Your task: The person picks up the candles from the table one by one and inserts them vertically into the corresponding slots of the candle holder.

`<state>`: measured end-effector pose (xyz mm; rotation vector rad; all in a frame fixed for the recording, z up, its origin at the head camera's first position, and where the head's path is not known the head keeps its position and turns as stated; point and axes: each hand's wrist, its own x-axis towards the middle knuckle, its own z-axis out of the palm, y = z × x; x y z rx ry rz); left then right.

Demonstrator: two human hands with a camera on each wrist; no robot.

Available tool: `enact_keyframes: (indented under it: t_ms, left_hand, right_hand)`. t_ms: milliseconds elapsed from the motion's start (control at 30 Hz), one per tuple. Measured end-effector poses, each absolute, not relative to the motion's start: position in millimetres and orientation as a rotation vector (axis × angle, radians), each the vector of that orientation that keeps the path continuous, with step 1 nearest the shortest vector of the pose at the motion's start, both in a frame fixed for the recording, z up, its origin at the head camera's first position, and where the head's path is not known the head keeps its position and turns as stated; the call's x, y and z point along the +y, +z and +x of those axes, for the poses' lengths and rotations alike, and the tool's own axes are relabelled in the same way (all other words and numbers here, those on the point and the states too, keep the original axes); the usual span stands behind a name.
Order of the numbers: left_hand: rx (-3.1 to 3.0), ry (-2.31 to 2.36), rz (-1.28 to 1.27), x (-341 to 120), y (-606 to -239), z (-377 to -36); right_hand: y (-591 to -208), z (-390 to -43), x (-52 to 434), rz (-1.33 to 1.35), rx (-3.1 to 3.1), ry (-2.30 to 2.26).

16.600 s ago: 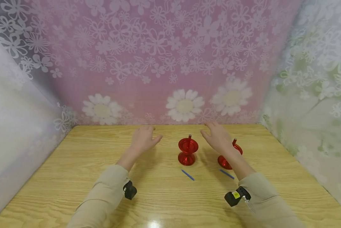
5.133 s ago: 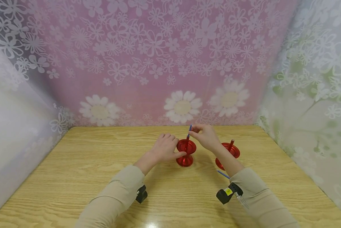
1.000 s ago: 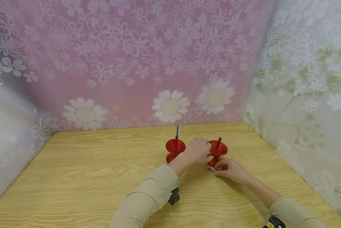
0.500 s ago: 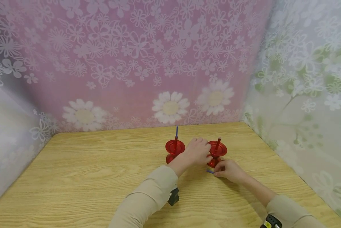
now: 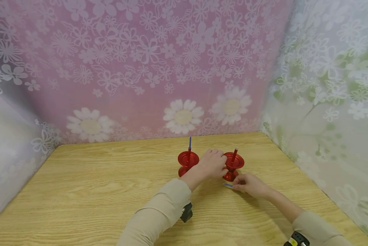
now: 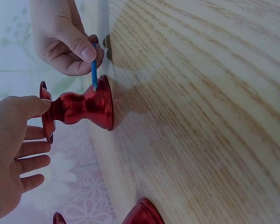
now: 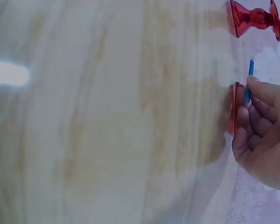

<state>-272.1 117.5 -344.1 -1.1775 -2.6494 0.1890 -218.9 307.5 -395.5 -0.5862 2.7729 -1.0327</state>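
Two red metal candle holders stand on the table. My left hand (image 5: 213,164) grips the dish rim of the right candle holder (image 5: 237,163), thumb on the rim and fingers spread at its edge in the left wrist view. A thin blue candle (image 6: 94,70) is pinched between thumb and fingertips of my right hand (image 5: 250,184), close by that holder's foot. In the right wrist view the candle (image 7: 250,69) points away from the thumb, wick end out. The left candle holder (image 5: 183,159) carries another blue candle (image 5: 190,142) upright in its tube; my left wrist hides part of its foot.
The wood-grain table (image 5: 95,191) ends at a pink flowered backdrop (image 5: 135,112). White and green flowered cloth (image 5: 331,130) borders the right side. Black wrist cameras (image 5: 187,212) hang at both sleeves.
Earlier both candles lay on the table; my right hand put one into the left holder. My left hand has moved to the right holder, and my right hand has picked up the second candle.
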Motion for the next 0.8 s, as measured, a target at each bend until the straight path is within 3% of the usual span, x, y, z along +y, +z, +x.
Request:
enact_keyframes:
  t_ms: [800]
  left_hand:
    - [-2.656, 0.169, -1.207, 115.8, -342.7, -272.1]
  right_hand:
    - [-349.1, -210.7, 350.1, -0.502, 2.653, -1.144]
